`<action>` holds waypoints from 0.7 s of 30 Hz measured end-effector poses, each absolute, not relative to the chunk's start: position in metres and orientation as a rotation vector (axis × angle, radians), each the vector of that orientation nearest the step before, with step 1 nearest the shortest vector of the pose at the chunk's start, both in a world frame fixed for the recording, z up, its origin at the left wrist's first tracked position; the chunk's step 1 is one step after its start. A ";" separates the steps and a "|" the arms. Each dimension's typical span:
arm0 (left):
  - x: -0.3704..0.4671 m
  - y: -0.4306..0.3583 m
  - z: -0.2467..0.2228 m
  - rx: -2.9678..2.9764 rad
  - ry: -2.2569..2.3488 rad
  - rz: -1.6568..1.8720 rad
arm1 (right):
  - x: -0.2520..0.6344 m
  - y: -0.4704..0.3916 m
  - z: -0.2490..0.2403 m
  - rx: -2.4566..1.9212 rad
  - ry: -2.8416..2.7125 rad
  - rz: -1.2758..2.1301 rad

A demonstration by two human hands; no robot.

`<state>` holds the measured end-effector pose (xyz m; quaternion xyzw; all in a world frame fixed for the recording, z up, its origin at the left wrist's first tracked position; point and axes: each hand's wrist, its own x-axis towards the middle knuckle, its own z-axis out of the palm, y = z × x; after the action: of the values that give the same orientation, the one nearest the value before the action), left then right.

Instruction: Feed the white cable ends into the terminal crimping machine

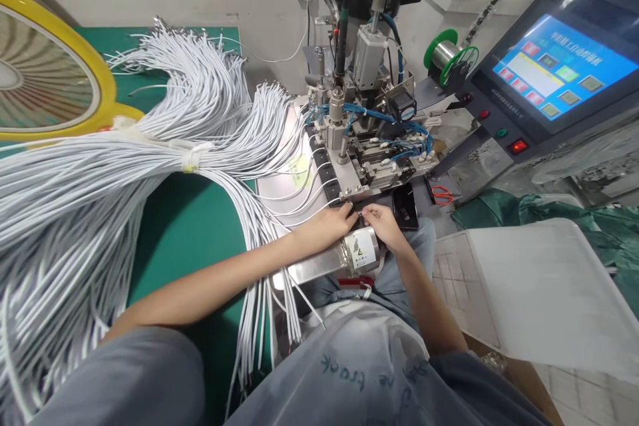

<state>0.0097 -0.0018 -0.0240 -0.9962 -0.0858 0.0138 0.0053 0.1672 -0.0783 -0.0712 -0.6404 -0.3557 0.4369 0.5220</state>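
Note:
My left hand [335,225] is at the front edge of a benchtop machine [349,176], its fingers closed. Close beside it, my right hand [382,224] is pinched, fingertips almost meeting those of the left. A small bit shows between the two hands, too tiny to name. Several white cables [294,193] curve from the bundle into the black block [323,166] along the machine's left side. Below my hands sits a metal housing with a white label [361,249]. Under my left forearm hang more loose white cables [257,306].
Tied bundles of white cable [100,163] cover much of the green table [174,239]. A yellow fan [107,90] stands at left. To the right are a control screen [564,70], a wire spool [446,55], orange-handled scissors [443,196], a dark phone-like slab [405,206] and a white tray [549,286].

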 end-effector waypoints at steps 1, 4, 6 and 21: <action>0.010 -0.002 -0.025 -3.105 -0.251 0.038 | 0.166 -0.078 -0.072 -1.535 -0.848 1.042; 0.010 -0.003 -0.027 -3.065 -0.207 0.019 | 0.165 -0.078 -0.075 -1.532 -0.835 1.034; 0.010 -0.003 -0.027 -3.041 -0.189 0.024 | 0.166 -0.077 -0.076 -1.530 -0.823 1.034; 0.003 -0.003 -0.002 -3.068 -0.314 0.111 | 0.173 -0.070 -0.080 -1.545 -1.060 1.110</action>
<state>0.0027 -0.0025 -0.0016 -0.9938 -0.1017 0.0361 0.0279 0.1733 -0.0697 -0.0796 -0.6287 -0.4314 0.4515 0.4634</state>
